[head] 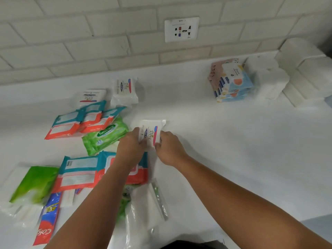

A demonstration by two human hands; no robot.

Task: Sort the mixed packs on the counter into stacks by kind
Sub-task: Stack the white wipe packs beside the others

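While both hands grip one white Dove pack (150,134), left hand (132,147) on its left edge, right hand (168,148) on its right, it sits above the white counter (233,141).

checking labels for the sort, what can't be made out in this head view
Head view only.
- Dove pack: lower end covered by the left hand and right hand.
- Red and teal pack: front label hidden by the left forearm.
- Colgate box: name cut short by the same forearm.
- Back stack: print too small and blurred.
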